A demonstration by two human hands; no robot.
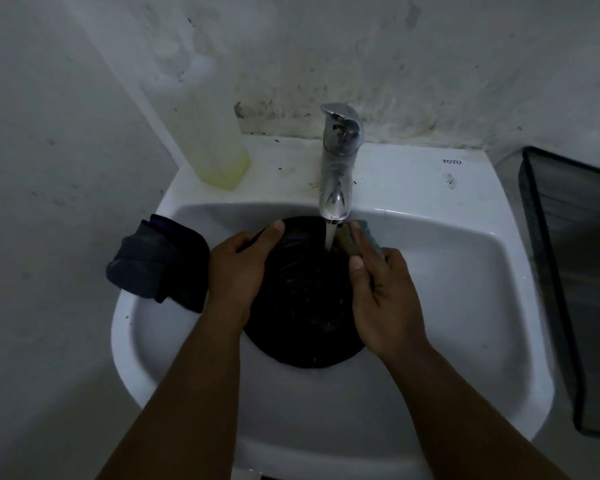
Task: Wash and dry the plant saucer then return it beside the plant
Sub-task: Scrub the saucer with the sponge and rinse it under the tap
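Observation:
A round black plant saucer (302,299) lies in the white sink (447,271) under the chrome tap (338,161), and water runs onto its far part. My left hand (239,268) grips the saucer's left rim, thumb over the edge. My right hand (381,292) holds a sponge (355,237), yellow and green-grey, against the saucer's right side close to the water stream. The plant is not in view.
A dark grey cloth (156,265) hangs over the sink's left rim. A tall plastic bottle with yellow-green liquid (208,133) stands at the back left corner. A black mesh bin (575,282) sits to the right of the sink. Stained white walls close in behind and left.

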